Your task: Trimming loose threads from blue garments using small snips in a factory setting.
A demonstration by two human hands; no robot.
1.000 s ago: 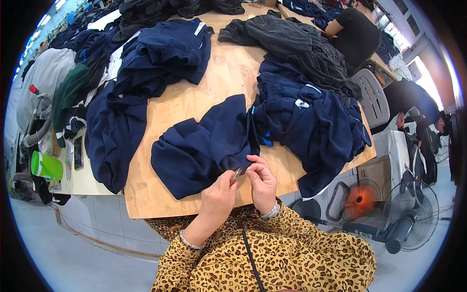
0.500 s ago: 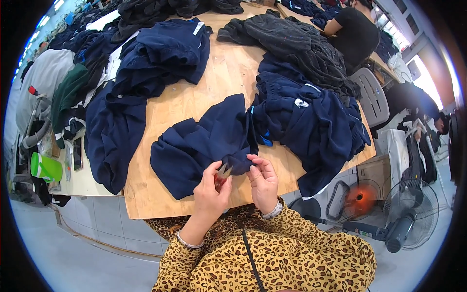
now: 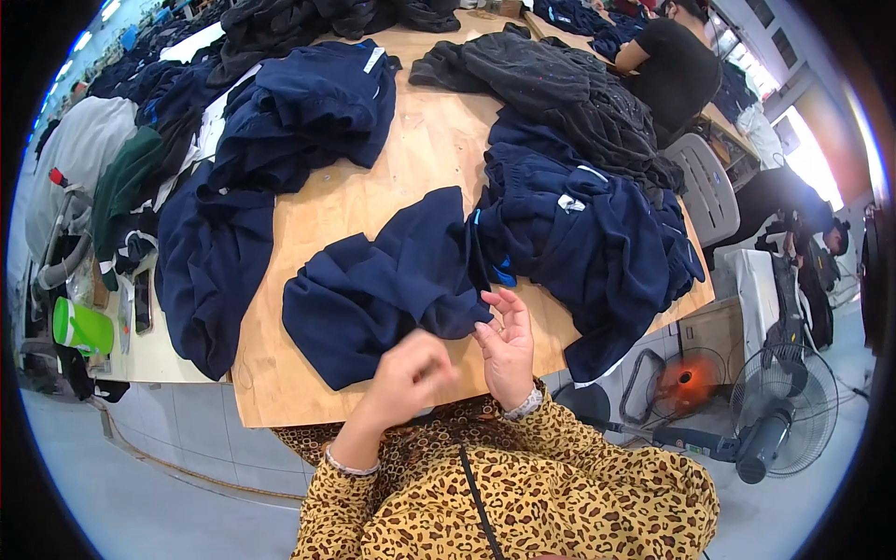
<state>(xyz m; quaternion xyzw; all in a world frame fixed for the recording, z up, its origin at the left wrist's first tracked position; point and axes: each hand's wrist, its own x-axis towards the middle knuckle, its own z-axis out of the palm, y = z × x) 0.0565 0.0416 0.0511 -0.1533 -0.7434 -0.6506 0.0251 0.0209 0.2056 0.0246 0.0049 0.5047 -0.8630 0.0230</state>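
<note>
Navy garment [image 3: 392, 289] bunched on our plywood table [image 3: 420, 159], our right hand [image 3: 507, 347] open, fingertips touching its hem, our left hand [image 3: 415, 373] blurred, grip indeterminate.

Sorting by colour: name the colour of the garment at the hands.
Dark navy garment, plain, seen in the head view.

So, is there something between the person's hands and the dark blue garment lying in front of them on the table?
Nothing visible does. The right hand already sits at the near edge of the dark blue garment, palm open. The left hand, blurred, is right beside it over the wooden table. Other clothes lie farther away.
</note>
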